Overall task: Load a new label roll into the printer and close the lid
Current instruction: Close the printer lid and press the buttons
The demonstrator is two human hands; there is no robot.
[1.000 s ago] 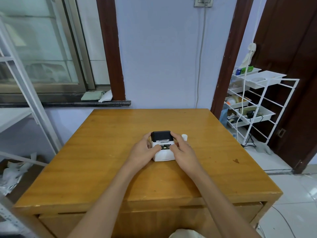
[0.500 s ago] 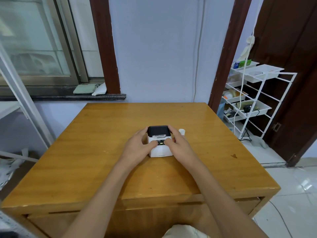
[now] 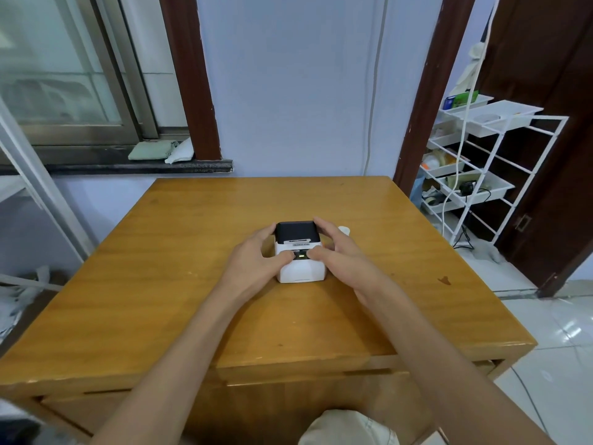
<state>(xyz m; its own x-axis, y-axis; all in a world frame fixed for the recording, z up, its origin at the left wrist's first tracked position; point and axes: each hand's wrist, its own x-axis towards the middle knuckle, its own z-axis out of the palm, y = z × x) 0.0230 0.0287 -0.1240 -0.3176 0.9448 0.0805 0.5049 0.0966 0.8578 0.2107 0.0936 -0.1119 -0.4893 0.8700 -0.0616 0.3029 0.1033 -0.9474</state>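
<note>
A small white label printer (image 3: 300, 271) with a black lid (image 3: 296, 231) stands in the middle of the wooden table (image 3: 167, 284). The lid lies down flat on the body. My left hand (image 3: 256, 258) grips the printer's left side, thumb on its front panel. My right hand (image 3: 341, 255) grips the right side, thumb beside a small lit display. A small white roll (image 3: 345, 230) peeks out just behind my right hand on the table; most of it is hidden.
A white wire rack (image 3: 481, 175) with trays of small items stands to the right of the table by a dark door. A white cable hangs down over it. A window sill with folded cloths lies at the back left. A metal shelf frame stands at far left.
Both hands stay on the printer's sides with thumbs on the front panel. The head view has tilted slightly; the printer and roll have not moved.
</note>
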